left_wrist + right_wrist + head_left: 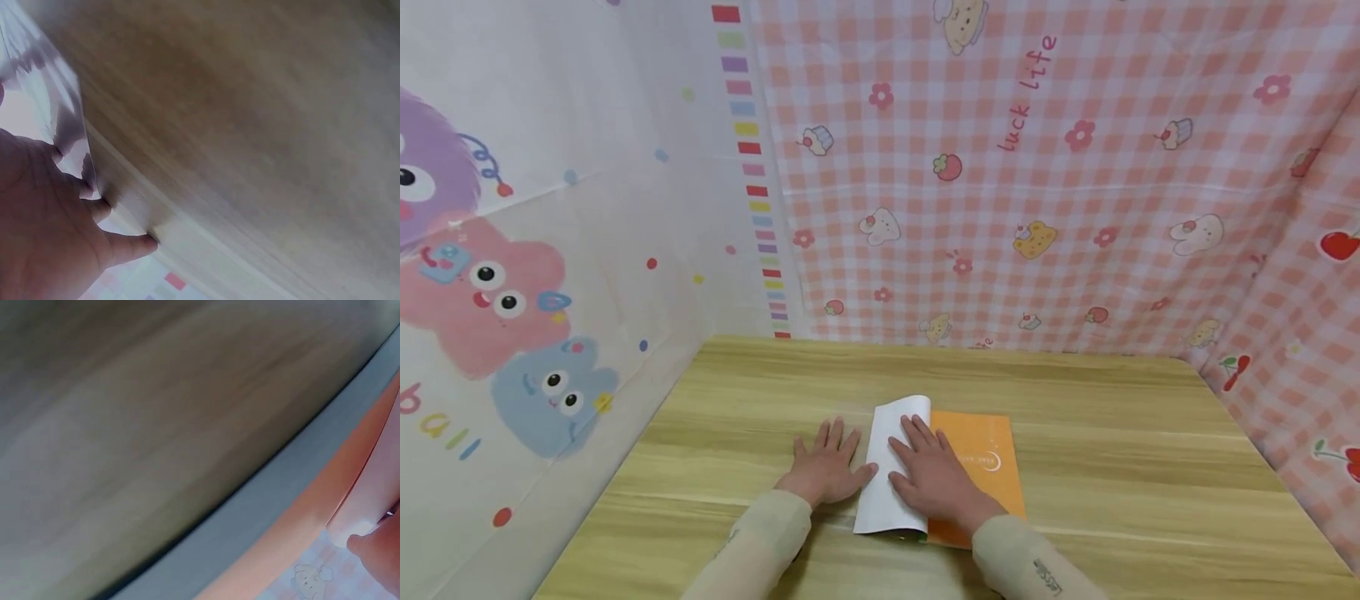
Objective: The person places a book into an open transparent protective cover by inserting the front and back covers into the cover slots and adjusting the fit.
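A thin booklet (998, 487) lies on the wooden table, its right side orange with pale print. Over its left side lies a white page (880, 512), curved along the fold, with a sliver of green beneath its near edge. My right hand (934, 473) rests on the white page with fingers spread, its wrist over the orange part. Just left of the booklet, my left hand (824, 468) lies spread on the table, thumb at the page's left edge. In the left wrist view a glossy sheet (65, 100) borders the left hand (47, 219). The right wrist view catches only part of the right hand (382, 553).
The wood-grain table (1112, 467) extends around the booklet on all sides. A pink checked cloth (1000, 275) hangs behind it and along the right. On the left hangs a white cloth (647, 208) with cartoon figures.
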The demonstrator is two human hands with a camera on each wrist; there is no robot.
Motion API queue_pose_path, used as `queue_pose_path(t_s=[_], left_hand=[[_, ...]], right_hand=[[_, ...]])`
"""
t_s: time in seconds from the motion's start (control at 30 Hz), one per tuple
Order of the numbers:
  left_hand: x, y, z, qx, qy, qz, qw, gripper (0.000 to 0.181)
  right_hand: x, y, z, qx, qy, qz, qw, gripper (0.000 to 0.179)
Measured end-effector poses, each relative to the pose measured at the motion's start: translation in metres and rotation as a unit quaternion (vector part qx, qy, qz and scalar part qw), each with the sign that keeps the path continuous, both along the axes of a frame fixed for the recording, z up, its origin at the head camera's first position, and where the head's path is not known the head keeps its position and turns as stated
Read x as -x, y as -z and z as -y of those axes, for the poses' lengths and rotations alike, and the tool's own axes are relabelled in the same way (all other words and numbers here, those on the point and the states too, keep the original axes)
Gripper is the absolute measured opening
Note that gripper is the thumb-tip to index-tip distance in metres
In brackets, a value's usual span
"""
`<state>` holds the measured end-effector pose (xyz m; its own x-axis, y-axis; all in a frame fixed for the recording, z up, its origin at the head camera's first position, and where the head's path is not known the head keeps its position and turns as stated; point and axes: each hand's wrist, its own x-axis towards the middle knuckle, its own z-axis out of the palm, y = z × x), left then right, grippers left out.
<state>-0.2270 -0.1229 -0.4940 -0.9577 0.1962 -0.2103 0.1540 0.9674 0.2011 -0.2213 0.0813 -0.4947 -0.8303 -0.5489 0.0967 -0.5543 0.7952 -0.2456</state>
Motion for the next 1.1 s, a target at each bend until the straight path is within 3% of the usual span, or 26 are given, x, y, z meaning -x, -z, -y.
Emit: queue_pose_path(t_s=[0.2,0.43,0.67,0.83,1.1], left_hand=[[0.0,0.001,0.0,0.002,0.002,0.002,1.0,0.077],[0.001,0.004,0.0,0.008,0.001,0.004,1.0,0.078],[0.001,0.001,0.003,-0.007,-0.002,0.005,1.0,0.078],[0.0,-0.001,0.003,-0.02,-0.003,0.004,0.9998,0.077],[-0.001,-0.003,0.001,-0.028,0.0,0.002,0.9996,0.075]], right_hand=[[0.0,0.004,0.01,-0.026,-0.002,-0.004,0.9997,0.055],[-0.003,0.003,0.003,0.01,-0.012,-0.014,0.9998,0.056],[-0.004,-0.004,-0.013,0.022,-0.011,0.02,0.9995,0.061],[-0.002,-0.007,-0.011,0.0,-0.019,0.037,0.9991,0.063],[0.001,0.001,-0.005,-0.045,-0.016,0.021,0.9987,0.065]])
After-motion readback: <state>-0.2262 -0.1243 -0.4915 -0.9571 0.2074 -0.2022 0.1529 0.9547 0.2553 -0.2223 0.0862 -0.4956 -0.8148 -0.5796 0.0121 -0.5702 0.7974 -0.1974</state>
